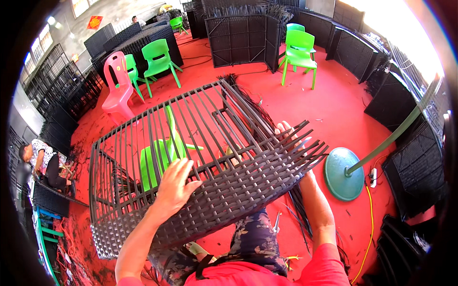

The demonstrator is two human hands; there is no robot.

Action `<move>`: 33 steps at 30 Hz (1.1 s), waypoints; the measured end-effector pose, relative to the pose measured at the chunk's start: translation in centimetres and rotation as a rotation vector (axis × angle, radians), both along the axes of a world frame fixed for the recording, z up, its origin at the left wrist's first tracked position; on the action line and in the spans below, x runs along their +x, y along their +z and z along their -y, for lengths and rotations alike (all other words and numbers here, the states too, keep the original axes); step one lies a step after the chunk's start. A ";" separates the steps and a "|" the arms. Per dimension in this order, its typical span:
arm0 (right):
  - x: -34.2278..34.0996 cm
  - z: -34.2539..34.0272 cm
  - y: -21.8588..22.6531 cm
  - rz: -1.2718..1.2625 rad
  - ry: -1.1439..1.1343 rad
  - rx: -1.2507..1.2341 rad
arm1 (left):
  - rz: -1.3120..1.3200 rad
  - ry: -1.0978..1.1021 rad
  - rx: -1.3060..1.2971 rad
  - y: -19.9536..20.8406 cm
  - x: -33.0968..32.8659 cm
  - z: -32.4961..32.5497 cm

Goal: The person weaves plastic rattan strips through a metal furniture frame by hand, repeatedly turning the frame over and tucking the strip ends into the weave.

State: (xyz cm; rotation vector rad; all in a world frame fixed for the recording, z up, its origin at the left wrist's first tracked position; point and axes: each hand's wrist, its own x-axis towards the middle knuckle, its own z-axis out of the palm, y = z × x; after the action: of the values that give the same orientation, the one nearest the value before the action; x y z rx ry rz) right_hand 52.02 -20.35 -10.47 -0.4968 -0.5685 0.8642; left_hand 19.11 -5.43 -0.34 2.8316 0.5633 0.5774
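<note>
Left hand: your left hand (174, 186) lies spread flat on the woven panel (224, 190), gripping nothing.
Right hand: your right hand (286, 133) sits half hidden behind the panel's far right edge; its grip can't be told.
Room: bare red floor (329, 114) lies far right.

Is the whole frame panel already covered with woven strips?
No: the weave fills only the near band by the left hand; the frame panel beyond shows bare upright strips.

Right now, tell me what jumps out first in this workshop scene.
A big dark frame, partly woven with black strips, fills the centre, tilted across the person's lap. The left hand lies flat on its woven band, while the right hand reaches up behind the loose strip ends at the right edge. Around it, the red floor and bright green chairs catch the eye.
</note>
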 end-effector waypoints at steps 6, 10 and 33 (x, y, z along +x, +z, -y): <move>0.3 0.4 -0.4 0.082 0.006 0.065 | -0.102 -0.103 0.031 -0.5 0.4 3.3; -0.1 0.1 -0.5 -0.120 0.010 0.076 | -0.153 -0.076 0.244 1.1 2.6 3.9; -3.8 10.7 -4.1 0.551 -0.144 -0.853 | -0.165 -0.035 -0.067 -0.1 -2.5 3.3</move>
State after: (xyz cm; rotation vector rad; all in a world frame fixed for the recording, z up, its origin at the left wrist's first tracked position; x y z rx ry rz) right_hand 48.19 -31.05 -14.55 -1.5666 -0.6338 0.8047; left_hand 16.60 -8.69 -0.47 2.8357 0.5489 0.3143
